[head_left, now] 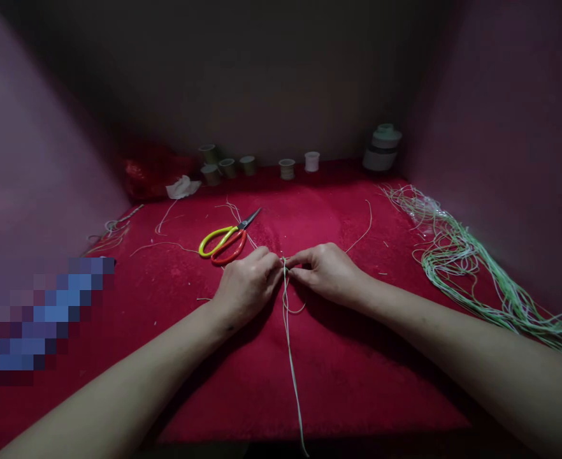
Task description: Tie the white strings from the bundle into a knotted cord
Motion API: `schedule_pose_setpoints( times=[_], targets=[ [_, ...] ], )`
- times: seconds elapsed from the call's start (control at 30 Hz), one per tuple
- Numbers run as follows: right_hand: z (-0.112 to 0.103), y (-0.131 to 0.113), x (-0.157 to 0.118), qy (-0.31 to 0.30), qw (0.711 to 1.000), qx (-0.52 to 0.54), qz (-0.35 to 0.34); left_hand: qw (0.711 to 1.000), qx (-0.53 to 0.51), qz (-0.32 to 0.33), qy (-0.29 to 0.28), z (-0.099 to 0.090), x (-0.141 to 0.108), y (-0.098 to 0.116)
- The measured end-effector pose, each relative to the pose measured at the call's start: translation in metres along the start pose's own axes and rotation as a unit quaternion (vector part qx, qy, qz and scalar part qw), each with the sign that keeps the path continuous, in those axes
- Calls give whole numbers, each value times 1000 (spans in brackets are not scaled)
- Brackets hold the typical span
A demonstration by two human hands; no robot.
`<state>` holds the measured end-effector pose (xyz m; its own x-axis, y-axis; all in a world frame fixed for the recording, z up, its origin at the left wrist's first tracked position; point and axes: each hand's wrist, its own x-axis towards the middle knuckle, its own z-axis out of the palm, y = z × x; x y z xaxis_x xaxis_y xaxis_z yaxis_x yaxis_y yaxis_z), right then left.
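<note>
Pale green and white cords (289, 347) run from the middle of the red cloth down over its front edge. At their upper end my left hand (250, 280) pinches them from the left, its fingers closed. From the right, the thumb and forefinger of my right hand (331, 273) close on the same spot, where the cords cross in a small knot. A thin loop hangs just below the fingertips. Scissors (223, 245) with one yellow and one red handle lie just behind my left hand, their blades pointing away to the right.
Several thread spools (287, 169) and a white container (383, 148) stand along the back. A large bundle of green and white cords (476, 274) lies at the right. Crumpled tissue (183, 187) and red plastic (150, 171) are at the back left; a blurred blue object (56, 312) lies left.
</note>
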<state>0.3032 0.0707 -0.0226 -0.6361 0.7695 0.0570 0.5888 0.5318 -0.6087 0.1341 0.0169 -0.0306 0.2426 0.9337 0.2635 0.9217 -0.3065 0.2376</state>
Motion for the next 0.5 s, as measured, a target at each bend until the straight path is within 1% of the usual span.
schedule_pose_setpoints(
  times=[0.1,0.2,0.27,0.3,0.37,0.43,0.47,0.5],
  targets=[
    [1,0,1,5,1000,-3,6,1000,20,12,11,3,0,2],
    [2,-1,1,19,999,-28,5,999,35,21,9,5,1,1],
    [2,-1,1,26,999,-39,6,999,29,31,5,4,0,0],
    [2,-1,2,29,999,-34,7,999,21,39,12,3,0,-1],
    [2,1,3,38,999,-1,14,997,6,53,49,-3,-3,-1],
    [1,3,4,41,997,51,29,994,-9,50,96,-11,-6,1],
    [1,4,5,41,995,78,38,993,-25,38,105,-16,-8,3],
    [0,6,6,40,993,105,46,994,-56,14,89,-21,-10,7]
  ],
)
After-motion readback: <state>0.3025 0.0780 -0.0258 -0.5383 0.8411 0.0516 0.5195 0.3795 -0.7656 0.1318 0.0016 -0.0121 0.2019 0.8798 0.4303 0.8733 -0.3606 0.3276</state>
